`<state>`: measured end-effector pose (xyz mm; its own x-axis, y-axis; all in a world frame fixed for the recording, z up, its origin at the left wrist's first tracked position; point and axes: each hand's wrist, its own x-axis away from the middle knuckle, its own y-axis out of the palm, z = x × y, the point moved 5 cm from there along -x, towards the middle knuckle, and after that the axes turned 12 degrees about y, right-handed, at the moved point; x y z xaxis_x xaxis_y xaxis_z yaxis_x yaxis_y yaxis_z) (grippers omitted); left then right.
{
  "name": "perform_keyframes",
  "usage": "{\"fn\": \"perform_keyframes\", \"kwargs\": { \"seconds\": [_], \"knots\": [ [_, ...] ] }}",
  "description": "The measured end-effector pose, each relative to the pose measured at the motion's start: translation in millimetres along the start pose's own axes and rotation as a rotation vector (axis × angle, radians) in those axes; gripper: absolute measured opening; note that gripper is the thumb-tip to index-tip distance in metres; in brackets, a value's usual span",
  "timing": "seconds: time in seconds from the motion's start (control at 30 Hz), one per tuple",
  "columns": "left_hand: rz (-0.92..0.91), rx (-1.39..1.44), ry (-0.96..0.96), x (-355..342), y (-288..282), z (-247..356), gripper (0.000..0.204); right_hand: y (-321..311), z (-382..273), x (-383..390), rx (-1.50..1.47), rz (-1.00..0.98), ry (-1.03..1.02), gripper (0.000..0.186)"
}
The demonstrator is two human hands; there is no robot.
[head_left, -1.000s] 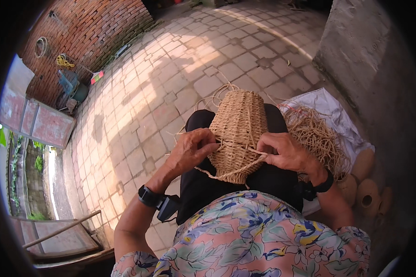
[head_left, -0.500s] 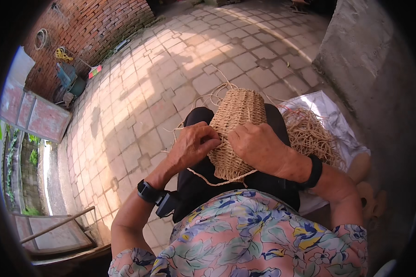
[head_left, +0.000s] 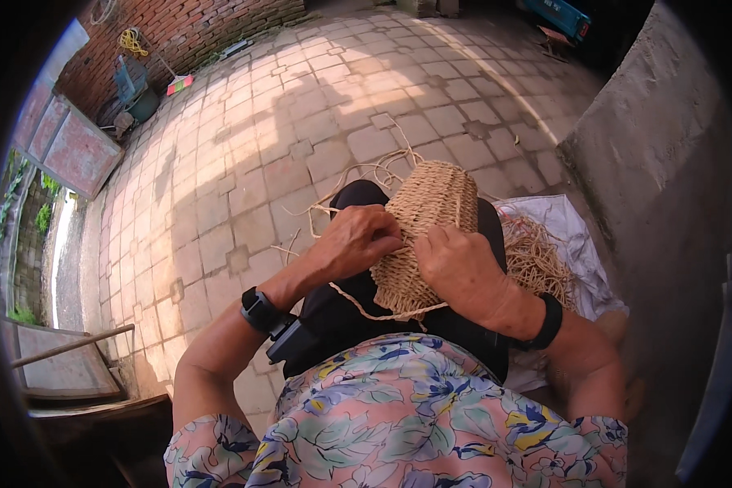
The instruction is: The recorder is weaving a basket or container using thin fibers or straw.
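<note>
A tan woven straw basket (head_left: 435, 191) lies tilted across my dark-trousered lap, its narrower end away from me. At its left side my left hand (head_left: 358, 240) is closed, thumb and fingers pinched together against the weave. My right hand (head_left: 468, 264) is closed too, its curled fingers pressing on the top of the weave. The fingertips of both hands nearly meet, and any strand between them is too small to make out. A twisted straw cord (head_left: 358, 307) loops below my hands along the near edge. Loose straw ends (head_left: 382, 167) stick out at the far left.
To my right a heap of straw strands (head_left: 541, 256) lies on a white sheet (head_left: 581, 244), beside a concrete wall (head_left: 651, 122). Paving tiles (head_left: 252, 220) stretch ahead. A brick wall (head_left: 195, 28), a bucket (head_left: 142, 104) and leaning panels (head_left: 77, 150) stand at the left.
The whole view has shifted slightly, bringing a blue vehicle part into sight at the far right. Both hands stay closed at nearly the same place on the basket.
</note>
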<state>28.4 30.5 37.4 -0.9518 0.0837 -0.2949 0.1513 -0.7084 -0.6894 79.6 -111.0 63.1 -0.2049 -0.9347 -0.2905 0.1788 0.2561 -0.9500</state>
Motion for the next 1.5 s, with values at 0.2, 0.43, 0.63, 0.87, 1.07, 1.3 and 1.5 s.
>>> {"fn": "perform_keyframes", "kwargs": {
  "seconds": [0.2, 0.43, 0.63, 0.87, 1.07, 1.3, 1.5],
  "knots": [
    [-0.023, 0.027, -0.035, 4, 3, -4, 0.015, 6, 2, -5, 0.038, 0.004, 0.027, 0.008],
    [-0.008, 0.077, -0.014, 5, 1, -1, 0.015, 22, 62, -14, -0.777, -0.175, 0.324, 0.015],
    [-0.005, 0.049, 0.008, 7, 4, -1, 0.015, 72, 115, -55, -0.646, 0.122, 0.416, 0.049],
    [0.024, -0.066, 0.062, 22, -7, -13, 0.014, 110, 118, -53, -0.898, -0.085, 0.457, 0.065],
    [0.003, -0.105, 0.037, 11, -10, 7, 0.010, 111, 121, -53, -0.874, -0.020, 0.527, 0.060],
    [-0.029, -0.432, 0.429, -14, 4, 43, 0.014, 109, 116, -52, -0.848, 0.009, 0.521, 0.057],
    [-0.133, -0.487, 0.497, -35, 6, 37, 0.016, 108, 116, -53, -0.849, 0.015, 0.498, 0.053]
  ]
}}
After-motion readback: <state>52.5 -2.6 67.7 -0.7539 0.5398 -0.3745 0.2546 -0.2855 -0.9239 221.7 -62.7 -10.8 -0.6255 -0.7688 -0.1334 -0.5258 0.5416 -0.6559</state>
